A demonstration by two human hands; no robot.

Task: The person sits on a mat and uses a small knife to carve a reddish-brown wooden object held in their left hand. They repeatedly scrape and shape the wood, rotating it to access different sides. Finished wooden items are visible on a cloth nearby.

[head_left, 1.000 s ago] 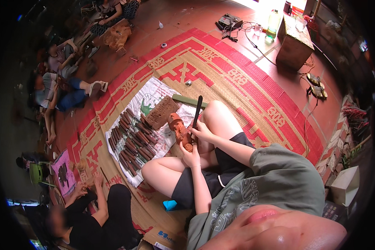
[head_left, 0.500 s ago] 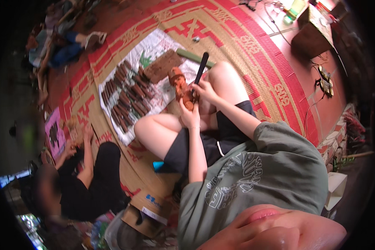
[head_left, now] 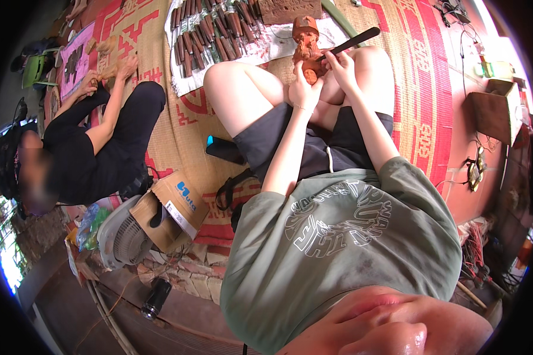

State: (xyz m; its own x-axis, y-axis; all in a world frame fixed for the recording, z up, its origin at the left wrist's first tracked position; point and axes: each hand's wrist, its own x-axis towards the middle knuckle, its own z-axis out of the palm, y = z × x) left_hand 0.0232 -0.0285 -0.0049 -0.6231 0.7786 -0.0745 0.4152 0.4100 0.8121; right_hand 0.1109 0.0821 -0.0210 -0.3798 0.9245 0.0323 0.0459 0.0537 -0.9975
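I sit cross-legged on a red and tan woven mat (head_left: 408, 77). A small reddish-brown carved wooden figure (head_left: 307, 47) rests against my knees, and my left hand (head_left: 305, 89) grips it from below. My right hand (head_left: 340, 62) is closed on a dark-handled carving chisel (head_left: 352, 40) whose tip touches the figure's side. Beyond the figure, a white cloth (head_left: 231, 41) lies on the mat with several wooden-handled chisels (head_left: 204, 29) laid out in rows.
Another person in black (head_left: 95, 142) sits to my left, hands on a pale wooden piece (head_left: 109, 62). A dark phone (head_left: 225, 149) lies by my thigh. A cardboard box (head_left: 169, 210), a fan (head_left: 121, 234), a wooden block (head_left: 287, 9) and a brown box (head_left: 494, 109) surround me.
The view has tilted down and back, so my shirt and the seated person now fill more of the picture. My hands stay on the figure and chisel at my knees.
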